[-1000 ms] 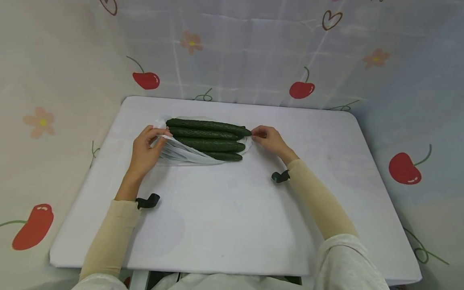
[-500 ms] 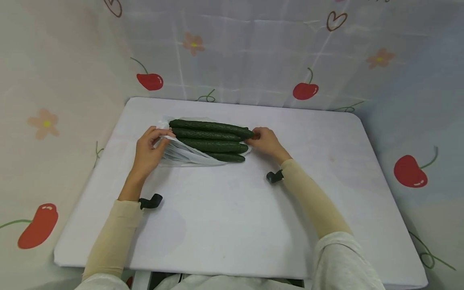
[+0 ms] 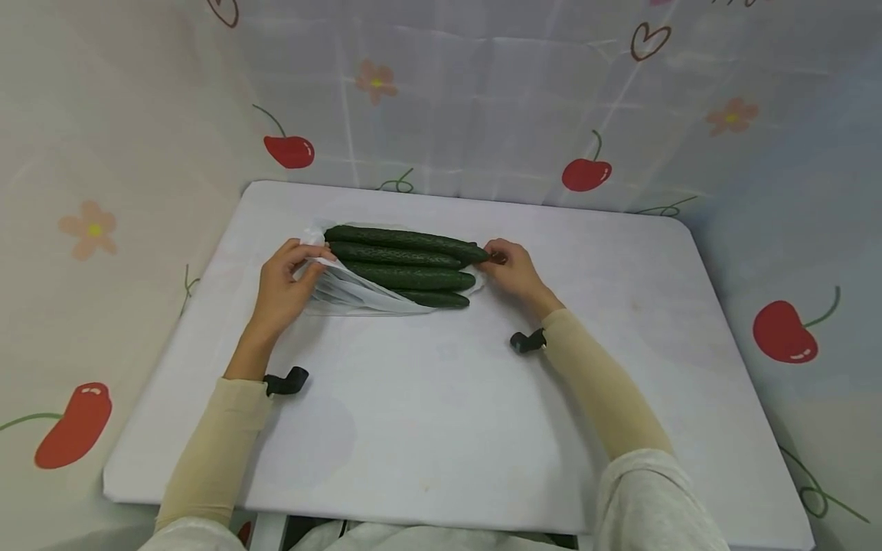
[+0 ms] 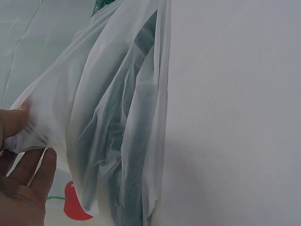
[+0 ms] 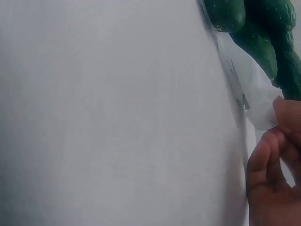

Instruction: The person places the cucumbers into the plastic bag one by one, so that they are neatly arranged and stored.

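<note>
Several long dark green cucumbers (image 3: pixel 409 275) lie side by side, partly inside a thin whitish plastic bag (image 3: pixel 344 292) on the table. The left hand (image 3: pixel 282 282) pinches the bag between thumb and fingers at its left end, and the left wrist view has the bag film (image 4: pixel 106 113) pulled up taut towards these fingers (image 4: pixel 42 174). By the cucumbers' right tips is the right hand (image 3: pixel 515 274). Seen from the right wrist, its thumb and index finger pinch the bag's edge (image 5: pixel 261 117) just beside the cucumber ends (image 5: pixel 225 16).
A white-covered table (image 3: pixel 427 413) with rounded corners carries the bag. Hanging cloth printed with cherries, flowers and hearts (image 3: pixel 468 99) encloses the back and both sides. A black wrist mount (image 3: pixel 285 381) sits on each forearm.
The right hand has shifted slightly left, in closer to the cucumber tips, then back a little to the right. The left hand keeps its hold on the bag. The head view has shifted slightly.
</note>
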`<state>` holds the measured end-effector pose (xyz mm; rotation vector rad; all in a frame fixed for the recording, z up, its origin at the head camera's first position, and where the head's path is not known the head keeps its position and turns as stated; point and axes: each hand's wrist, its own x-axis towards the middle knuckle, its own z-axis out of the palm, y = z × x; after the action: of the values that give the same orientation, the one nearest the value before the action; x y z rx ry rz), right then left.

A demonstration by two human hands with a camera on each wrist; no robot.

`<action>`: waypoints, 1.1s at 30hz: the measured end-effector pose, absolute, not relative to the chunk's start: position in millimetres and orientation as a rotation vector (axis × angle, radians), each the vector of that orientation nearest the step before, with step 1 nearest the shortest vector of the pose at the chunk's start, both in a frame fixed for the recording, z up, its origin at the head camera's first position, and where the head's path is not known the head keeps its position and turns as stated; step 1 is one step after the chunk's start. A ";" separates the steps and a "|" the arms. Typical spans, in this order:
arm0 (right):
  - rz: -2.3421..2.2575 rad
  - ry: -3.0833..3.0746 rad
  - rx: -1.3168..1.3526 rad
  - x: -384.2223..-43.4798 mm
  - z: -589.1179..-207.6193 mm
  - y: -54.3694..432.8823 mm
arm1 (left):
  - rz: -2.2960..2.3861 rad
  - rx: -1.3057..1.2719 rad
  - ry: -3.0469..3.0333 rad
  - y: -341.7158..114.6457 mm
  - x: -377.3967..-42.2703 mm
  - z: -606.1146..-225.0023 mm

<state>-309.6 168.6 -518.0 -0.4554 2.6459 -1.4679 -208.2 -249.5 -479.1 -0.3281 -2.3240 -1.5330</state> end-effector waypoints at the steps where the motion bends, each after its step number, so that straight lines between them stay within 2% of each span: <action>1: -1.510 2.625 -0.454 -308.2 -518.7 169.0 | -1.542 -0.325 -2.325 -249.4 -208.2 -479.5; 11: -1.879 2.273 -0.422 -292.9 -516.6 179.5 | -1.609 -0.305 -2.342 -240.7 -195.2 -459.9; 24: -2.364 1.589 -0.211 -282.8 -506.2 173.1 | -1.600 -0.291 -2.330 -244.8 -198.0 -467.5; 33: -2.290 1.480 -0.060 -286.5 -493.5 172.3 | -1.610 -0.297 -2.333 -244.8 -195.0 -461.5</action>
<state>-286.5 172.3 -493.5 -0.0602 1.4802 -2.2900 -195.0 -244.8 -461.5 -0.2972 -2.3332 -1.6103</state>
